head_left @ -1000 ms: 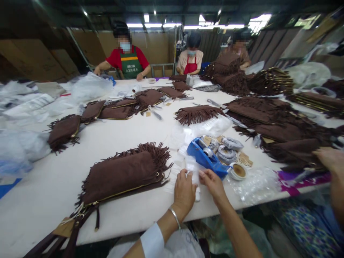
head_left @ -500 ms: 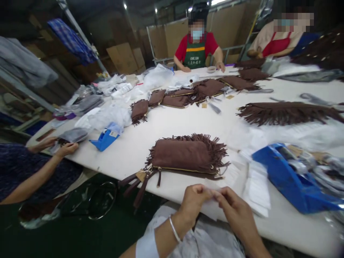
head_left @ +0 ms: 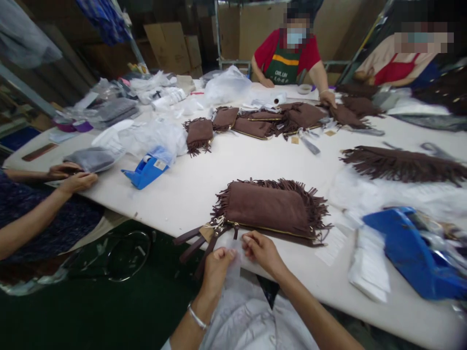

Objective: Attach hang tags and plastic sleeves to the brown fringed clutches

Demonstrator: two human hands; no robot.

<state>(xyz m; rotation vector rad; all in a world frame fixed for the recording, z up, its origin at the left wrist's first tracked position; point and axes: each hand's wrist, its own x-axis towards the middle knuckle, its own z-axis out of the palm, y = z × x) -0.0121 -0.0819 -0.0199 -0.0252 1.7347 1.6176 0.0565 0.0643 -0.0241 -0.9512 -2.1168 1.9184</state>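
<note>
Fingertips closed: left hand [head_left: 216,262] and right hand [head_left: 261,249] pinch thin white sheet [head_left: 233,266] at near counter [head_left: 175,194] edge. Fringed brown bag [head_left: 268,208] lies just beyond, long axis left-right, straps left; right hand nearer.

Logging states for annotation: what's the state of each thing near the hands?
left hand, fingers pinching the thin white sheet.
right hand, fingers pinching the same sheet.
fringed bag, flat on the table, zip looks shut, straps hanging over the edge.
blue tape dispenser, at right, resting on the table, untouched.
</note>
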